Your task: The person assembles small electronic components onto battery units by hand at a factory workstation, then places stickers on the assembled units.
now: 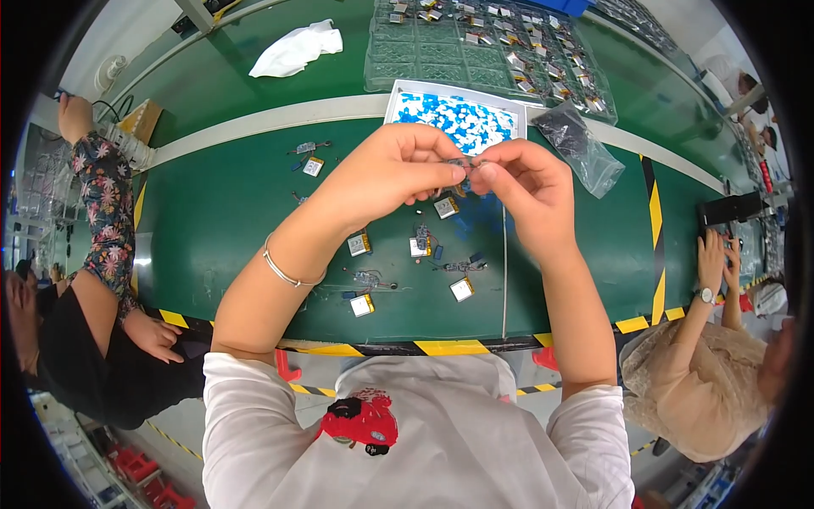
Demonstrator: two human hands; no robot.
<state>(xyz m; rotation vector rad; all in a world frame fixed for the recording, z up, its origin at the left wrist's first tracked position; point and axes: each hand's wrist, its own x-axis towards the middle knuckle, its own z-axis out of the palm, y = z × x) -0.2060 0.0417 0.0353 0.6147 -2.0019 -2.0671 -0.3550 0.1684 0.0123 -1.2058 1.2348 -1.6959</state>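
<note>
My left hand and my right hand meet above the green work surface, both pinching one small dark electronic part between their fingertips. Most of the part is hidden by my fingers. Below the hands lie several small silver battery cells with wires, among them one cell under my left wrist, another nearer the table's front edge and a third beside it. A small circuit board lies between them.
A shallow white tray of blue and white pieces stands behind my hands. Clear plastic trays with parts sit further back, with a white cloth left of them and a plastic bag to the right. Other people sit at left and right.
</note>
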